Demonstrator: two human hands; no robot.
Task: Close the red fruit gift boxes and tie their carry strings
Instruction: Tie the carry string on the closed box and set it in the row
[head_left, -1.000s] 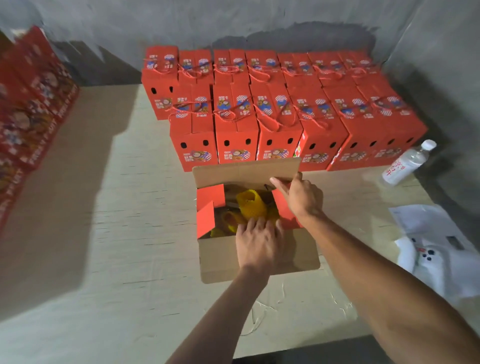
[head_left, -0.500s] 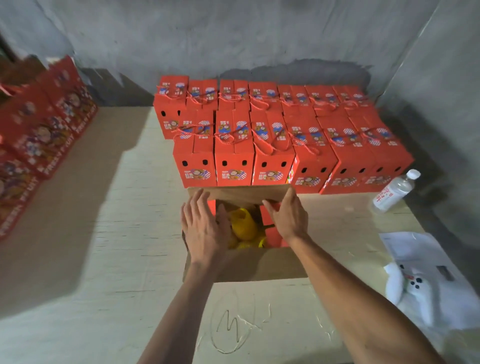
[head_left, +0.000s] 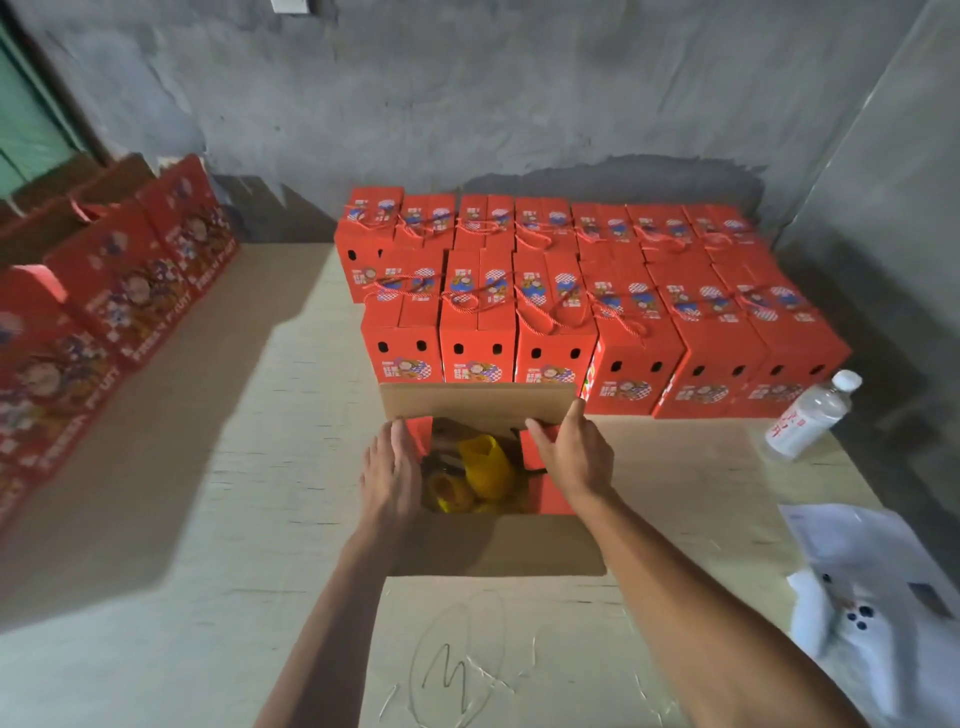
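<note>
Cardboard shows on every flap of the open box (head_left: 493, 540) at the centre of the frame: plain brown on the inner faces of the far flap and the near flap, glossy red on the small side flaps. Both flaps stand spread, so the box is not yet shut. Inside sits something yellow (head_left: 485, 467), crinkled like netting or a bag; what it wraps is too dark to make out.

Left hand (head_left: 390, 475) lies flat along the left side flap, fingers straight and pressing down, gripping nothing. Right hand (head_left: 571, 457) rests on the right red flap, its fingertips reaching the lower edge of the far brown flap; whether the thumb pinches the card I cannot tell from here. The two hands are apart, one at each side of the opening.

Behind the box, across the middle of the frame, stand two rows of closed red boxes (head_left: 561, 312), sharp-edged, with small dark oval holes low on their fronts and twisted red cord (head_left: 540, 317) looped across their tops. More red boxes (head_left: 119, 291) at the left edge are blurred and partly cut off.

A clear plastic bottle (head_left: 808, 415) with a white cap lies tilted at the right. Lower right, a white plastic bag (head_left: 878, 597) runs out of frame. The pale board tabletop (head_left: 234, 493) looks rough, with a pen scrawl near the bottom.
</note>
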